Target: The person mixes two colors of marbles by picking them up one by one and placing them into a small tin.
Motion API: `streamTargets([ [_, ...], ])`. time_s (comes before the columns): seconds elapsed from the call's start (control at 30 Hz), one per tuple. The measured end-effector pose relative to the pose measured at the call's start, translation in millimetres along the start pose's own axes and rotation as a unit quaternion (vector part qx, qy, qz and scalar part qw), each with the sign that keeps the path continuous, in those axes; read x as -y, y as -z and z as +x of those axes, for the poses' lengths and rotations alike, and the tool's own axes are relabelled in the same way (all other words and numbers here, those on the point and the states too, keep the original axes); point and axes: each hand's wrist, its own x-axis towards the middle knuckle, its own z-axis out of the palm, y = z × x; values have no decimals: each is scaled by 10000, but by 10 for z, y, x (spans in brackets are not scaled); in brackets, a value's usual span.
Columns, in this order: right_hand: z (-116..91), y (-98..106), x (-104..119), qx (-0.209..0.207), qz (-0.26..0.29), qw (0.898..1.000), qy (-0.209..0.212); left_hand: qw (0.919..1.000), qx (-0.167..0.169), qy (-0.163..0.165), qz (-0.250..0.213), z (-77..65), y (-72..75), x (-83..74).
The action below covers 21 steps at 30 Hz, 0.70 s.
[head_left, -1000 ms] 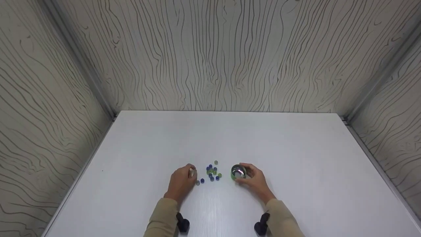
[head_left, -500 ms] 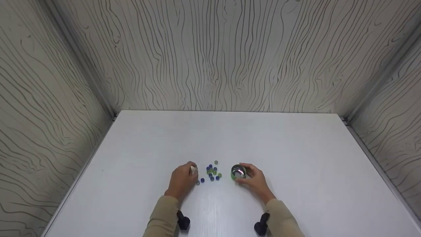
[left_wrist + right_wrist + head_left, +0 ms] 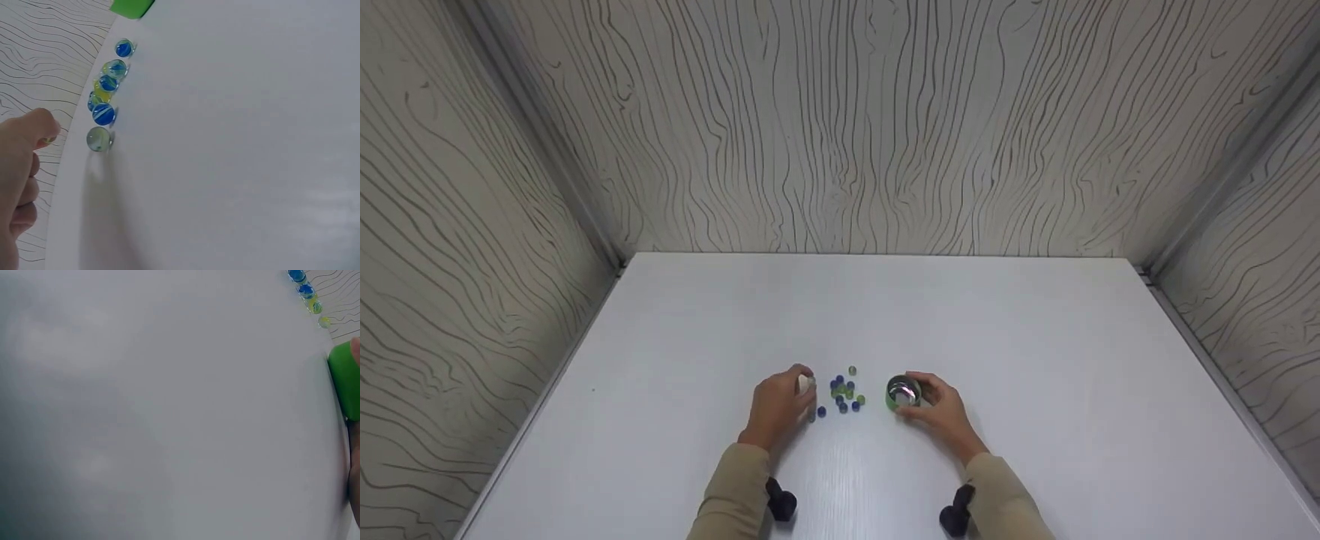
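Observation:
My left hand (image 3: pixel 777 406) is at the left of a loose group of glass marbles, palm turned inward and fingers curled. In the left wrist view its thumb and forefinger pinch a marble (image 3: pixel 49 140), of which only a small yellowish edge shows. Blue and green-yellow marbles, such as a blue marble (image 3: pixel 103 114), lie close together on the white table. A clear marble (image 3: pixel 98 139) sits nearest that hand. On the group's other side, my right hand (image 3: pixel 949 414) grips a small green cup (image 3: pixel 891 402) with a shiny metal inside, thumb and fingers around its wall.
The white table (image 3: pixel 1035 330) reaches back to a wall panel (image 3: pixel 840 135) with a wood-grain pattern. Similar panels stand at left and right. One marble (image 3: pixel 853 370) lies a little behind the others.
My left hand has shifted slightly forward and to the right, now partly covering the nearest marble. My right hand and the green cup stay where they were.

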Motion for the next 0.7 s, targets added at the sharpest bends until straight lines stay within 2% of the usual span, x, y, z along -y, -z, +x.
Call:
streamTargets([
  [0.3, 5, 16, -1, 47, 59, 9999, -149, 10000, 40, 35, 27, 48, 21, -44],
  [0.47, 8, 14, -6, 86, 39, 9999, -77, 9998, -38, -123, 167, 71, 43, -70],
  [0.7, 12, 19, -22, 96, 1, 10000, -16, 9998, 17, -142, 127, 97, 69, -117],
])
